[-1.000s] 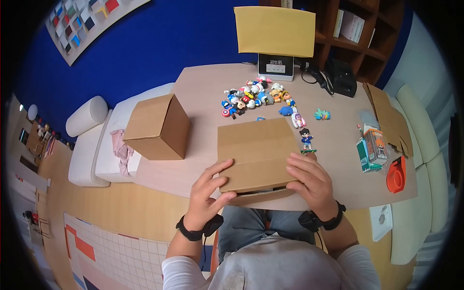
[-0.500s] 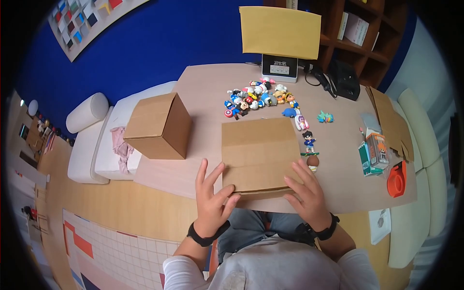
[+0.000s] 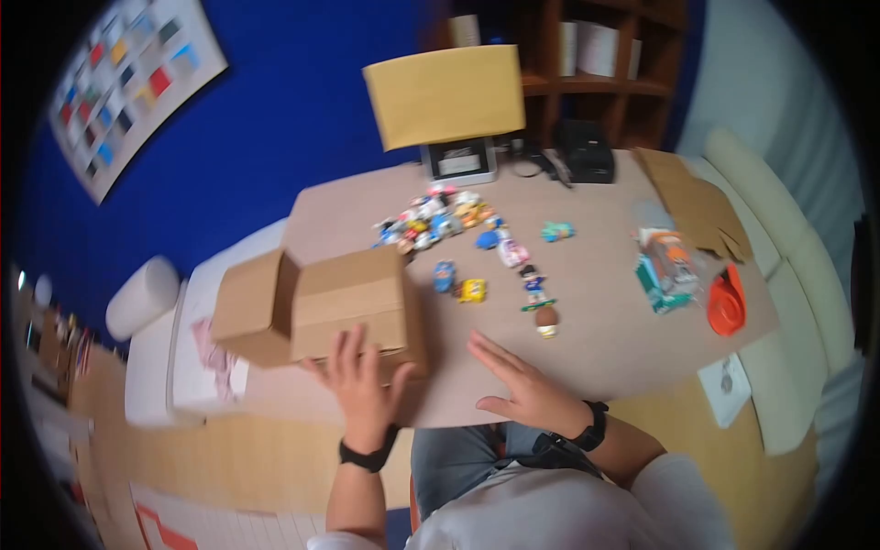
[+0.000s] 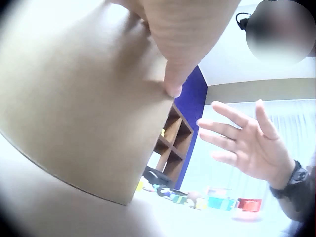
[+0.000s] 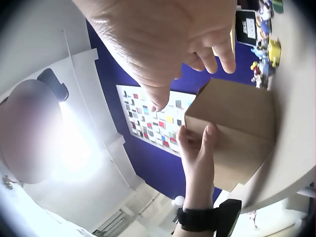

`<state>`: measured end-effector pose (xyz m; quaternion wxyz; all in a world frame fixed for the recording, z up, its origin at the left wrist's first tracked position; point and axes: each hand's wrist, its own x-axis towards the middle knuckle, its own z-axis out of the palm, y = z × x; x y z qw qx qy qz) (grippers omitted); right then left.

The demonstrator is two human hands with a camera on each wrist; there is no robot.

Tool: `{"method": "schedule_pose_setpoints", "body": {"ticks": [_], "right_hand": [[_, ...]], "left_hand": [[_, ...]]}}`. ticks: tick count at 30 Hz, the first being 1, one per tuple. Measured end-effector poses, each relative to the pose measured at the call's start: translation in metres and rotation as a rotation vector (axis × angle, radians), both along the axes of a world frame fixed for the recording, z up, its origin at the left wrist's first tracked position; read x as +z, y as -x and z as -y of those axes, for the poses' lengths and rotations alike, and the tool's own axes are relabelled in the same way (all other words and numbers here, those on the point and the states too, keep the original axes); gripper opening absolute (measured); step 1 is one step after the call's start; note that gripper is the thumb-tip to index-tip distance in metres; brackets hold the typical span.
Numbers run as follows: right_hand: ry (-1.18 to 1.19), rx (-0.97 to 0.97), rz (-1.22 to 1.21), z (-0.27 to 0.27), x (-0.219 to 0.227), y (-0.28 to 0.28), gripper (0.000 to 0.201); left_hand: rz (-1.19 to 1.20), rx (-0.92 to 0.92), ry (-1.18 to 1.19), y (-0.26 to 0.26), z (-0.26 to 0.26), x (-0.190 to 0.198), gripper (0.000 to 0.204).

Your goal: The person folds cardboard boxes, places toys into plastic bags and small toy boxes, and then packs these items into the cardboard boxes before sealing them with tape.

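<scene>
A closed cardboard box (image 3: 348, 289) sits on the table in the head view, right beside a second cardboard box (image 3: 247, 307) on its left. My left hand (image 3: 362, 396) rests against the closed box at its near edge, fingers spread and mostly straight. In the left wrist view the thumb (image 4: 174, 81) touches the edge of a box face. My right hand (image 3: 530, 392) hovers apart from the box over the table's front, fingers extended and holding nothing. Behind it stand a skateboarding figurine (image 3: 533, 286) and a small brown-topped toy (image 3: 546, 321).
A heap of small figurines (image 3: 435, 220) lies toward the back, with a blue toy (image 3: 445, 275) and a yellow toy (image 3: 472, 291) nearer. To the right are small packages (image 3: 667, 270), a red-orange holder (image 3: 726, 304) and flattened cardboard (image 3: 692, 202).
The closed box has moved left, up beside the other box, with my left hand on it. My right hand has come off the box. The blue and yellow toys now show; the head view has turned.
</scene>
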<state>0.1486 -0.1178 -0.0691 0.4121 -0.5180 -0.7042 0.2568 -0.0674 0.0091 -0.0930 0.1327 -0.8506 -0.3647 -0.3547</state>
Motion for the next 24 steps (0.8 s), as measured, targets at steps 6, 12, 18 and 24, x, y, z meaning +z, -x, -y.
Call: {"method": "schedule_pose_setpoints", "body": {"ticks": [6,12,18,24], "right_hand": [[0.005,-0.271,0.008,0.054,0.007,-0.064,0.049],[-0.085,-0.907,-0.234,0.112,0.025,-0.183,0.039],[-0.247,-1.379,-0.016,0.148,0.005,-0.373,0.042],[0.349,-1.509,0.324,0.144,-0.012,-0.461,0.045]], "left_hand": [[-0.017,-0.005,-0.067,0.007,-0.051,-0.002,0.066],[0.036,0.051,-0.019,0.006,-0.051,-0.004,0.061],[0.185,-0.099,0.284,0.011,0.016,-0.066,0.057],[0.085,0.049,0.469,-0.016,0.042,-0.069,0.036]]}}
